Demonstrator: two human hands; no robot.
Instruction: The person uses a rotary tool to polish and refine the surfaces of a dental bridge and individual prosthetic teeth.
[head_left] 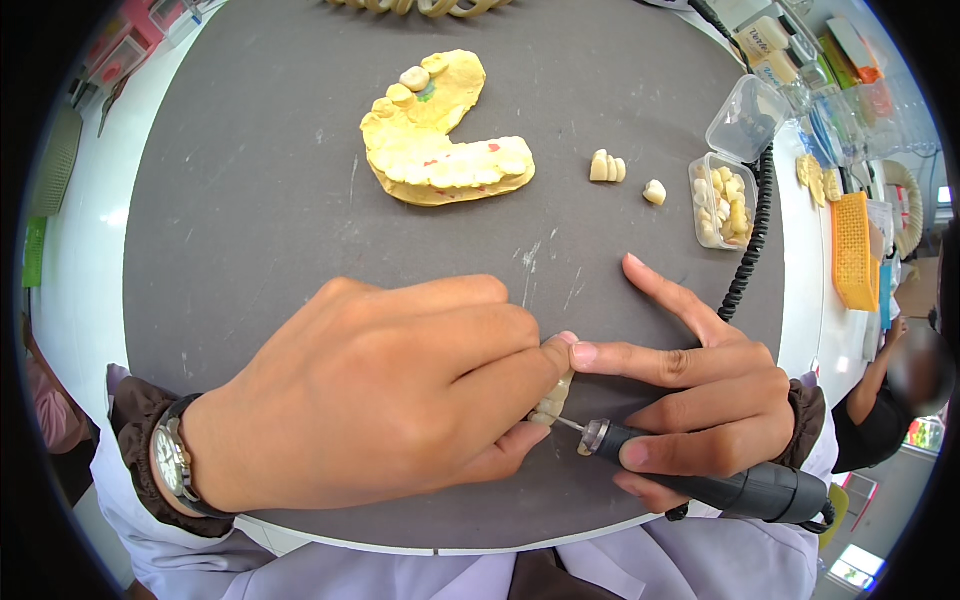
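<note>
My left hand (400,385), closed, pinches a dental bridge (550,403), a short row of tooth-coloured crowns partly hidden by the fingers. In my right hand (720,400) is a black dental handpiece (740,490), gripped low with the index finger stretched out. Its thin metal bur (568,423) meets the near end of the bridge. My right middle fingertip rests against the left fingertips. Farther off lies a yellow plaster jaw model (400,150) with a pale crown (414,78) on it. To its right are a small joined crown piece (607,167) and a single crown (655,192).
A clear lidded box (697,220) of loose teeth stands open at the right, beside the handpiece's coiled black cord (762,230). Beyond the dark mat (250,200) are an orange basket (853,255) and bottles (765,38). Another person (880,400) sits at far right.
</note>
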